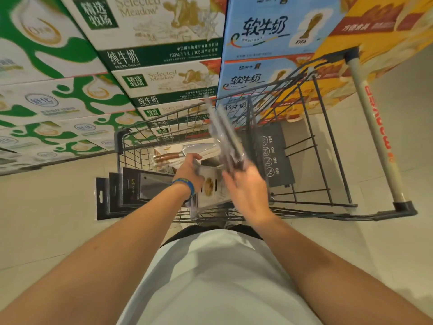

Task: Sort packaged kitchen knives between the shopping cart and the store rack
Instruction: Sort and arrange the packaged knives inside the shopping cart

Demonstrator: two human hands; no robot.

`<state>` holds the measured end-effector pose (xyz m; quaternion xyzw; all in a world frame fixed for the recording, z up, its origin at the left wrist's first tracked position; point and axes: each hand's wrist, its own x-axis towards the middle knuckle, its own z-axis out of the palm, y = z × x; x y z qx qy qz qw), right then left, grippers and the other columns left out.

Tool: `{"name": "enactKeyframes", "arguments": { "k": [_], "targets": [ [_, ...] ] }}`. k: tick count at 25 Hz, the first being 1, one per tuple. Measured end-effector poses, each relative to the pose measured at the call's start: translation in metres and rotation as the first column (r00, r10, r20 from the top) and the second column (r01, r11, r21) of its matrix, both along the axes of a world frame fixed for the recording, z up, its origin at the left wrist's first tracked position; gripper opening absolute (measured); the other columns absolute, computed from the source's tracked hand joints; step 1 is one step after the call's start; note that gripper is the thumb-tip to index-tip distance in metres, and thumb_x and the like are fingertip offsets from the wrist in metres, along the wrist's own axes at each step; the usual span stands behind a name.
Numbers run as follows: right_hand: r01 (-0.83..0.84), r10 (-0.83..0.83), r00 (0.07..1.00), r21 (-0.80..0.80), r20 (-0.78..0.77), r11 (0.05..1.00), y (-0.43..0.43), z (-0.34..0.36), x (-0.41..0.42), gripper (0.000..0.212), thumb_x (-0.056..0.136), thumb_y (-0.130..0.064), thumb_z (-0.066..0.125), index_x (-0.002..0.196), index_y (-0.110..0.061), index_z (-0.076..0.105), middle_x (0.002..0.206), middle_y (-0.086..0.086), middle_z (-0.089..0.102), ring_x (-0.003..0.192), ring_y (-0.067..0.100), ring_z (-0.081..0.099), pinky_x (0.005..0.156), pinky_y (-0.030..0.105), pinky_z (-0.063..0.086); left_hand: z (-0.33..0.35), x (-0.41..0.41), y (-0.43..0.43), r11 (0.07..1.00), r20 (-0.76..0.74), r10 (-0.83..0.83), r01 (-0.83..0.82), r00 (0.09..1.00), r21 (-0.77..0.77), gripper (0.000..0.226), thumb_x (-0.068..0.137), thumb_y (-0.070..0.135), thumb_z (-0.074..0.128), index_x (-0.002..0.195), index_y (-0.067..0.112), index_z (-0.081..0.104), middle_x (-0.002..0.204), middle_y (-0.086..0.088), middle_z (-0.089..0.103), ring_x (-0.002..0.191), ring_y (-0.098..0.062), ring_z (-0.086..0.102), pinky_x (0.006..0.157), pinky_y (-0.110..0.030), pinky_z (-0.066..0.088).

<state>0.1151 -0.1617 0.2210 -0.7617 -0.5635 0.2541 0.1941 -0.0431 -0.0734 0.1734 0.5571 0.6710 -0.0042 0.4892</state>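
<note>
1. Milk cartons: stacked high just beyond the cart's far side. An arm swing w/ a long pkg could clip a stack. Low risk; noted.
2. Shopping cart: stands on tiled floor, handle unheld; neither hand steadies it. A shove while reaching in could roll it off. Store rack not in view, so a turn and carry is prob. needed, and the cart may foul the feet.
3. Black-card pkgs: three, overlapped, at cart's near-left corner, and they appear to overhang its side. Cannot tell what carries them. Left forearm passes just above, and a nudge could tip them to the floor.
4. Raised pkg: held over the cart by right hand, fingers pinching its lower end only, long end up and tilted. Heavy blur, prob. in motion. A short hold on slick blister could slip and drop it onto the pkgs below. Cut hazard if the blister splits.
5. Clear pkg: in cart, near end. Left hand fingers appear curled on its edge; blur, so depth of grip not confirmed. Handling two pkgs at once splits attention, so a fumble is poss.
6. Wood-handled knife pkg: lies in cart just beyond left hand. Could be dragged, buried or mis-sorted.
</note>
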Motion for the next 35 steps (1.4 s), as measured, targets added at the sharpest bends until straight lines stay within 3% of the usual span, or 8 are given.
{"name": "enactKeyframes", "arguments": {
  "k": [5,12,15,19,26,30,33,35],
  "targets": [
    [-0.301,0.433,0.865,-0.429,0.253,0.852,-0.038,-0.045,-0.012,0.041,0.108,-0.037,0.041,0.124,-0.013,0.07,0.114,0.007,0.071,0.092,0.029,0.071,0.08,0.036,0.054,-0.002,-0.016,-0.001,0.998,-0.006,0.047,-0.047,0.999,0.042,0.062,0.085,0.002,0.066,0.132,0.031,0.04,0.103,-0.003,0.065,0.089,-0.026,0.066,0.063,-0.027,0.052],
    [-0.409,0.485,0.871,-0.65,-0.071,0.64,-0.028,-0.068,-0.007,0.047,0.104,-0.052,0.044,0.143,-0.03,0.059,0.167,0.0,0.025,0.154,0.024,0.022,0.122,0.046,0.031,0.0,0.0,-0.013,0.995,0.067,-0.033,0.027,0.997,0.092,0.053,0.081,0.013,0.071,0.116,0.038,0.04,0.084,0.007,0.057,0.068,-0.015,0.06,0.06,-0.032,0.055],
    [-0.296,0.278,0.951,-0.664,-0.137,0.686,-0.021,-0.071,0.0,0.046,0.103,-0.049,0.043,0.142,-0.03,0.058,0.166,-0.004,0.031,0.154,0.021,0.023,0.12,0.043,0.032,-0.001,0.003,-0.015,0.994,0.068,-0.051,0.045,0.996,0.099,0.052,0.081,0.01,0.065,0.115,0.039,0.039,0.074,0.0,0.058,0.057,-0.015,0.056,0.047,-0.021,0.045],
    [-0.051,-0.119,0.965,-0.611,-0.235,0.79,-0.01,-0.069,-0.001,0.024,0.105,-0.039,0.042,0.128,-0.035,0.047,0.131,0.004,0.062,0.102,0.023,0.059,0.075,0.031,0.044,0.001,0.004,-0.017,0.994,0.048,0.041,-0.045,0.998,0.103,0.051,0.077,0.028,0.071,0.117,0.036,0.04,0.082,0.015,0.053,0.064,-0.006,0.053,0.05,-0.019,0.038],
    [0.014,-0.234,0.928,-0.603,-0.288,0.798,0.004,-0.06,0.001,0.052,0.108,-0.031,0.036,0.16,-0.031,0.03,0.155,0.007,0.047,0.135,0.03,0.046,0.103,0.039,0.036,-0.007,0.02,-0.022,0.978,-0.18,0.054,-0.016,0.982,0.208,0.068,0.074,0.035,0.082,0.126,0.021,0.039,0.106,-0.002,0.059,0.075,-0.019,0.051,0.064,-0.031,0.042],
    [0.288,-0.514,0.799,-0.552,-0.312,0.782,0.014,-0.044,0.047,0.041,0.108,-0.032,0.038,0.148,-0.031,0.048,0.135,-0.002,0.059,0.116,0.019,0.056,0.093,0.036,0.044,-0.011,0.021,-0.018,0.98,-0.211,0.033,0.01,0.977,0.2,0.069,0.075,0.032,0.082,0.127,0.021,0.038,0.112,-0.009,0.062,0.075,-0.022,0.052,0.066,-0.032,0.044],
    [0.485,-0.774,0.47,-0.607,-0.425,0.629,0.019,-0.036,0.127,0.044,0.108,-0.032,0.038,0.149,-0.022,0.048,0.141,0.004,0.06,0.119,0.022,0.058,0.108,0.046,0.044,-0.013,0.02,-0.018,0.978,-0.228,0.043,0.005,0.973,0.207,0.072,0.073,0.032,0.084,0.127,0.02,0.038,0.11,-0.009,0.063,0.075,-0.022,0.052,0.066,-0.033,0.044],
    [0.432,-0.766,0.505,-0.652,-0.398,0.623,0.02,-0.034,0.156,0.044,0.106,-0.032,0.041,0.143,-0.013,0.054,0.137,0.01,0.062,0.121,0.029,0.06,0.107,0.049,0.044,-0.013,0.021,-0.017,0.98,-0.247,0.052,-0.001,0.968,0.2,0.073,0.072,0.033,0.085,0.128,0.02,0.039,0.106,-0.009,0.065,0.074,-0.022,0.053,0.065,-0.033,0.044]
  ]
}}
